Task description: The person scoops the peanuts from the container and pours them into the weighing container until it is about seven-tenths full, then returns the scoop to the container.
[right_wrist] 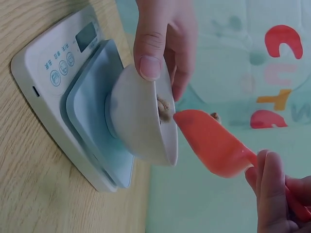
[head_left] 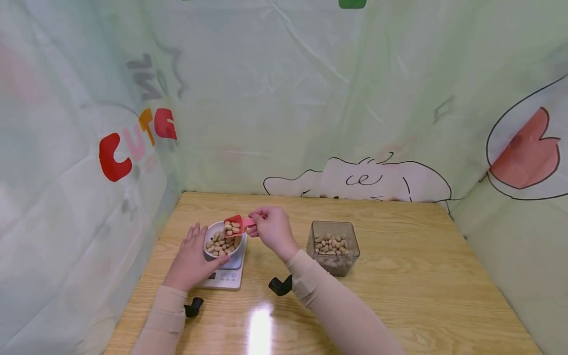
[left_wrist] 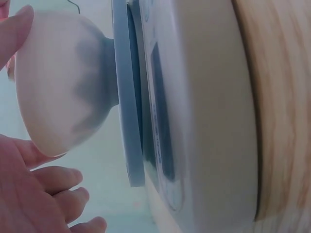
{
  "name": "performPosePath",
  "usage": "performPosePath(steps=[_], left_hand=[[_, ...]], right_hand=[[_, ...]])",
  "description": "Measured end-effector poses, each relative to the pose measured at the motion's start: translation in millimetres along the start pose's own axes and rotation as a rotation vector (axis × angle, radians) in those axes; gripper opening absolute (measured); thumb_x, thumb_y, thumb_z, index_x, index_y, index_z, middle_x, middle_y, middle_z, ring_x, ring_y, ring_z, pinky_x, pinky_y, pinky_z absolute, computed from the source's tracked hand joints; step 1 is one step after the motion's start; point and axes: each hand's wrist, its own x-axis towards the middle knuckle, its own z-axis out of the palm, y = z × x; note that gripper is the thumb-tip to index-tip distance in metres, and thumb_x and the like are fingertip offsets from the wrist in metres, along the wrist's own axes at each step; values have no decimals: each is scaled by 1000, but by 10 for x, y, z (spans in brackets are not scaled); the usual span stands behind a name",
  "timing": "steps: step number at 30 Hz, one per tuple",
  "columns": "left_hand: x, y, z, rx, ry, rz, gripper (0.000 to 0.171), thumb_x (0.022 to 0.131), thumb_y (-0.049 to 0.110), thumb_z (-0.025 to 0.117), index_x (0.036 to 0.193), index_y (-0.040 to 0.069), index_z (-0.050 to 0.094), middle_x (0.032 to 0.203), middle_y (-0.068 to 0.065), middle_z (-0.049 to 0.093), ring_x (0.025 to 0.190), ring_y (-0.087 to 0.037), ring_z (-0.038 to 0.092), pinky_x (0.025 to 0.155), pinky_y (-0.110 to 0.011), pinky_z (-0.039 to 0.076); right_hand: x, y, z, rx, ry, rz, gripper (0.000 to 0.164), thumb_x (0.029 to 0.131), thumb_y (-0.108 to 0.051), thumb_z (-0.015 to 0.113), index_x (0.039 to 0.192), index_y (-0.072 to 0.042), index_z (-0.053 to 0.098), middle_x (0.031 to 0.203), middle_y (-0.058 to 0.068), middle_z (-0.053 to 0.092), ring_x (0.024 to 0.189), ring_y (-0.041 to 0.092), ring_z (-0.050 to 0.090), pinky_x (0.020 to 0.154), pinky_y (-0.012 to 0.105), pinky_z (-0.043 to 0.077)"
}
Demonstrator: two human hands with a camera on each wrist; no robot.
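A white bowl (right_wrist: 138,119) holding peanuts (head_left: 220,245) stands on the blue platform of a kitchen scale (head_left: 231,281). My left hand (head_left: 192,259) steadies it, with the thumb and index finger against opposite sides near the rim; the other fingers are loosely bent in the left wrist view. The fingers of my right hand (head_left: 272,229) grip the handle of a red scoop (right_wrist: 211,143) above the bowl's right rim. Several peanuts lie in the scoop, which tilts toward the bowl. In the right wrist view its tip is close to the rim.
A clear brownish square container (head_left: 339,266) with more peanuts stands right of the scale on the wooden table (head_left: 412,261). A printed curtain (head_left: 248,123) hangs behind and along the sides. Black wrist pieces (head_left: 280,286) stick out near both forearms.
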Motion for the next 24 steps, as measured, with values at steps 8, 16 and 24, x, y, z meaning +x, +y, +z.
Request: performPosePath(steps=[8,16,24], left_hand=[[6,-40,37,-17,28,27,117,88,70,77,167,-3,29,178,-29,18,166,-51,17,131,-70,21],[-3,-73,53,-19,36,44,119,88,72,76,167,-4,29,177,-29,19,166,-50,17,131,-71,22],[-14,-31,4,-11,20,45,118,89,70,76,168,-2,26,178,-29,18,166,-51,17,131,-71,22]], right_hand=[[-78,-23,20,-125,4,-162,19,107,0,60,108,5,78,96,18,80,74,21,79,69,29,67],[-150,-61,24,-160,13,-240,18,106,2,62,107,3,79,97,17,81,76,22,80,69,27,67],[-168,-68,-25,23,-40,-122,19,107,0,61,113,8,77,95,23,79,74,21,80,72,30,68]])
